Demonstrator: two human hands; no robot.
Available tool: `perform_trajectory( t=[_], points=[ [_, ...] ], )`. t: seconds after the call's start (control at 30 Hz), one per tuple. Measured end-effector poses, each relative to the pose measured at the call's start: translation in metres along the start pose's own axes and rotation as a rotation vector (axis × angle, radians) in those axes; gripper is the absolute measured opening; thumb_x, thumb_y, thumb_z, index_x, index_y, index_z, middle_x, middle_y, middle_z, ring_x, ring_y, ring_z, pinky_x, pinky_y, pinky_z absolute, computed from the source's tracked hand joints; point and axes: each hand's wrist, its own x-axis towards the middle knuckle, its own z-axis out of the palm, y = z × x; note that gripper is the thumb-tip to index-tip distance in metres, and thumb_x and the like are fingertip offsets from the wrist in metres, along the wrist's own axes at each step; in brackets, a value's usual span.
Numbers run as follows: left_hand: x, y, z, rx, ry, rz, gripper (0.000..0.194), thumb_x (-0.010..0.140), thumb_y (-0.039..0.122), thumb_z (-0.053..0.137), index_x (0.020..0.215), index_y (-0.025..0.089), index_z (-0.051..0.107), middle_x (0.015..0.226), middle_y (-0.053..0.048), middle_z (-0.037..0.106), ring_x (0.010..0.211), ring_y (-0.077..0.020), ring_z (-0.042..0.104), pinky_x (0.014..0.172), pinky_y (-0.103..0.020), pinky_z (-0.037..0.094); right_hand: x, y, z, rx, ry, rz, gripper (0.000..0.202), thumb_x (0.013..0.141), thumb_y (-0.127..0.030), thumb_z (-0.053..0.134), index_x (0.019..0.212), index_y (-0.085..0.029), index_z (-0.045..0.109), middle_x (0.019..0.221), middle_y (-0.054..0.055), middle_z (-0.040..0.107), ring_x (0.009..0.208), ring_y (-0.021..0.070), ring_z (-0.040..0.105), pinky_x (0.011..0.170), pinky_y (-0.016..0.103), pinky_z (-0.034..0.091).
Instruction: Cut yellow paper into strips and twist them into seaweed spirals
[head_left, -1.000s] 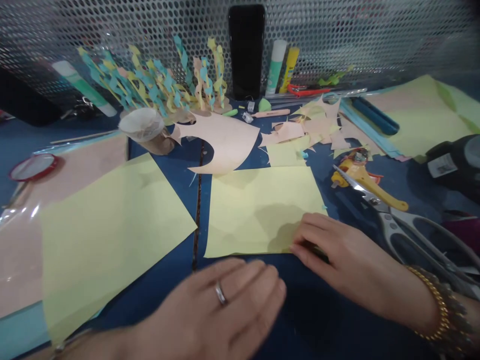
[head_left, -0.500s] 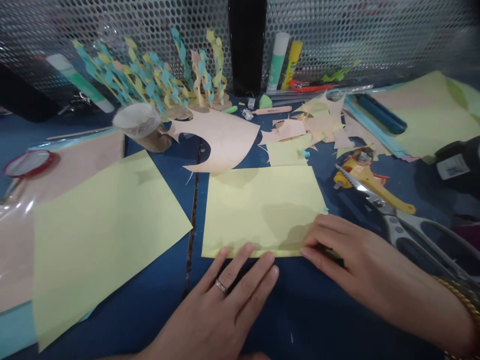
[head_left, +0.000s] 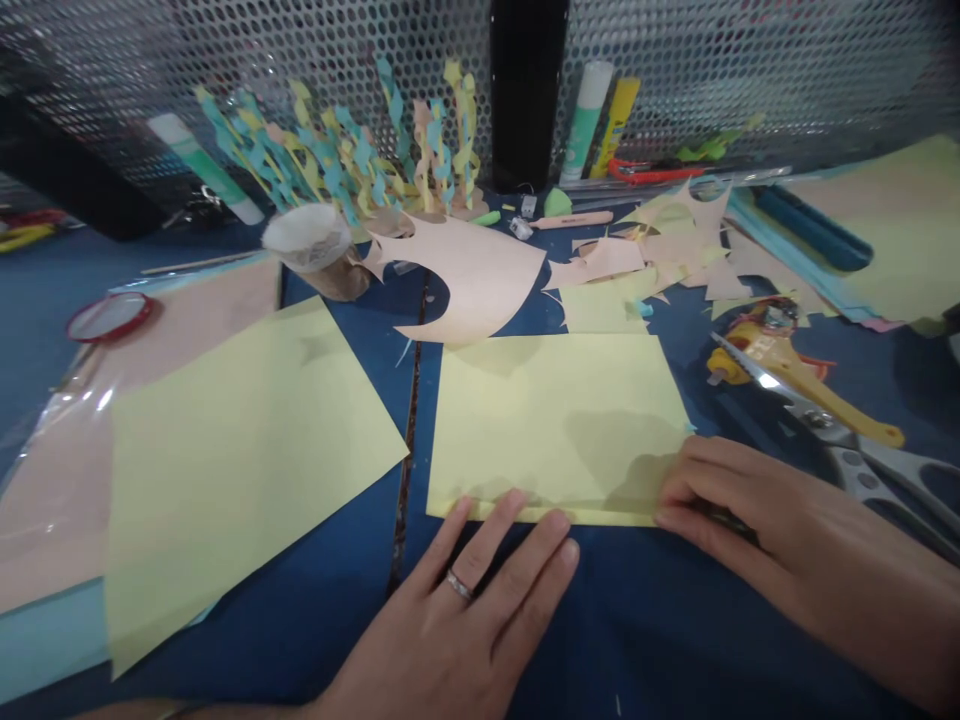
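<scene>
I see the folded yellow sheet [head_left: 559, 425] lying with its long axis from 9 to 3 o'clock. My left hand [head_left: 465, 610] is flat and open, fingertips on its near edge; my right hand [head_left: 757, 515], curled, pinches the near corner at 3 o'clock.

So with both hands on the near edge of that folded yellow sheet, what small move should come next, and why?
Probably slide the left hand leftward along the near edge of the rectangular folded yellow paper sheet to flatten it. Its fingertips rest near the middle of that edge, the right hand pins the right corner, and the left corner looks unpressed.
</scene>
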Motion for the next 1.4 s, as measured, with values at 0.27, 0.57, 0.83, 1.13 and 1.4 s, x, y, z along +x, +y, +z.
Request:
perform_trajectory(
  t=[0.27, 0.57, 0.83, 1.13, 1.4],
  points=[
    [-0.003, 0.002, -0.003, 0.014, -0.056, -0.025, 0.051, 0.092, 0.021, 0.032, 0.143, 0.020, 0.026, 0.152, -0.001, 0.021, 0.135, -0.0340, 0.020, 0.105, -0.052, 0.018, -0.005, 0.007, 0.012, -0.029, 0.078, 0.016, 0.035, 0.091, -0.050, 0.033, 0.079, -0.027, 0.056, 0.085, 0.003, 0.061, 0.077, 0.0208, 0.061, 0.065, 0.033, 0.051],
    [-0.003, 0.003, -0.003, 0.004, -0.060, -0.044, 0.051, 0.093, 0.025, 0.033, 0.143, 0.021, 0.026, 0.152, -0.001, 0.021, 0.135, -0.0350, 0.018, 0.107, -0.055, 0.008, -0.006, 0.008, 0.012, -0.051, 0.010, 0.075, 0.032, 0.090, -0.049, 0.035, 0.082, -0.026, 0.055, 0.091, 0.004, 0.060, 0.083, 0.0218, 0.060, 0.069, 0.035, 0.050],
    [-0.002, 0.002, 0.003, 0.022, 0.047, -0.054, 0.049, 0.091, 0.034, 0.039, 0.138, 0.020, 0.037, 0.149, -0.002, 0.030, 0.134, -0.0271, 0.024, 0.112, -0.049, 0.004, -0.001, -0.002, 0.001, -0.024, -0.029, 0.112, 0.027, 0.091, -0.043, 0.042, 0.078, -0.024, 0.056, 0.084, 0.001, 0.057, 0.073, 0.0141, 0.057, 0.064, 0.026, 0.048],
    [0.000, 0.003, 0.003, 0.018, 0.051, -0.074, 0.046, 0.092, 0.035, 0.039, 0.137, 0.025, 0.040, 0.149, 0.002, 0.031, 0.131, -0.0241, 0.029, 0.113, -0.047, 0.000, -0.001, -0.002, -0.014, -0.065, -0.023, 0.074, 0.026, 0.091, -0.034, 0.043, 0.073, -0.023, 0.058, 0.080, 0.000, 0.058, 0.071, 0.0141, 0.057, 0.062, 0.026, 0.045],
    [0.000, 0.006, 0.017, -0.031, 0.153, -0.112, 0.046, 0.090, 0.035, 0.039, 0.135, 0.022, 0.043, 0.146, 0.001, 0.036, 0.131, -0.0238, 0.031, 0.114, -0.048, 0.006, -0.004, 0.000, -0.016, -0.067, -0.084, 0.122, 0.025, 0.093, -0.031, 0.040, 0.075, -0.022, 0.056, 0.081, 0.000, 0.055, 0.075, 0.0147, 0.054, 0.067, 0.030, 0.043]
  ],
)
